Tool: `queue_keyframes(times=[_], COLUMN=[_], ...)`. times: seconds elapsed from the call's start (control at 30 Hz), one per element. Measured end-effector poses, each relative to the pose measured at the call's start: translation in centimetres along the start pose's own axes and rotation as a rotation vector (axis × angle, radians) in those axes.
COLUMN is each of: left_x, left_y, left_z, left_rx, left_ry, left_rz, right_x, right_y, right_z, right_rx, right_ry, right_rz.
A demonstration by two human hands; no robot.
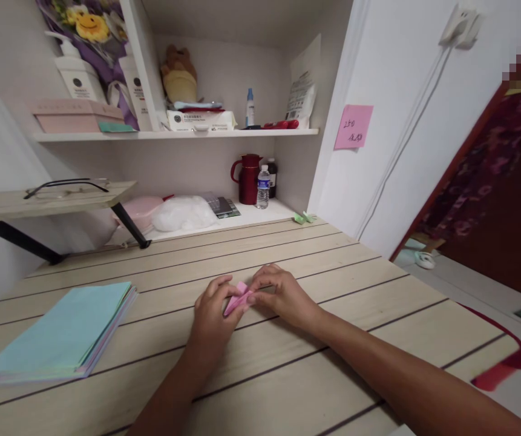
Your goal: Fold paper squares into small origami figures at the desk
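A small piece of folded pink paper (239,299) is held between my two hands, just above the middle of the wooden-patterned table (287,363). My left hand (215,306) pinches its left side between thumb and fingers. At its right end, my right hand (278,293) grips the paper with thumb and forefinger. Fingertips cover parts of the folds, so the full shape is hidden. To the left lies a stack of coloured paper (65,330) with a light blue sheet on top.
Small green folded paper pieces (304,218) sit at the table's back edge. Behind stand a dark red jug (249,178) and a water bottle (263,188). Eyeglasses (67,186) rest on a raised wooden stand (51,203) at left. A pink note (353,126) sticks to the wall.
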State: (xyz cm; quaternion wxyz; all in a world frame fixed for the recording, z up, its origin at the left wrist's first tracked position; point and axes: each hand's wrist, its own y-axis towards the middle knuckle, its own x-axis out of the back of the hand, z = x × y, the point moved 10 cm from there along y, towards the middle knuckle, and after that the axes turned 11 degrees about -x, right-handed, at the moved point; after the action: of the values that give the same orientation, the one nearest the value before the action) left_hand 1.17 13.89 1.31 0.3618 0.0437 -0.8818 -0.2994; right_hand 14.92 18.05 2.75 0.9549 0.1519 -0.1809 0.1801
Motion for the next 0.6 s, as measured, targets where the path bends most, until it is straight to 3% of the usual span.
queue_keyframes(times=[0.1,0.23,0.33,0.43,0.6], left_x=[0.6,-1.3,-1.9,-1.7,-0.3], left_y=[-0.4,-1.0,-1.1,-0.9,-0.6], left_z=[0.7,1.9,1.9,1.9,1.8], left_rx=[0.018,0.118,0.141,0.127,0.047], left_ry=[-0.214,-0.429,-0.645,-0.794,-0.718], left_rz=[-0.108,0.01,-0.005,-0.058,-0.051], right_x=[-0.1,-1.6,-2.7,-4.9,-8.1], right_y=[0.4,0.5,0.8,0.5,-0.8], right_z=[-2.7,-4.0,-3.2,-2.2,-1.8], right_rx=[-0.289,-0.553,-0.612,-0.642,-0.616], right_ry=[0.445,0.798,0.875,0.886,0.853], right_rz=[0.041,0.137,0.222,0.399,0.611])
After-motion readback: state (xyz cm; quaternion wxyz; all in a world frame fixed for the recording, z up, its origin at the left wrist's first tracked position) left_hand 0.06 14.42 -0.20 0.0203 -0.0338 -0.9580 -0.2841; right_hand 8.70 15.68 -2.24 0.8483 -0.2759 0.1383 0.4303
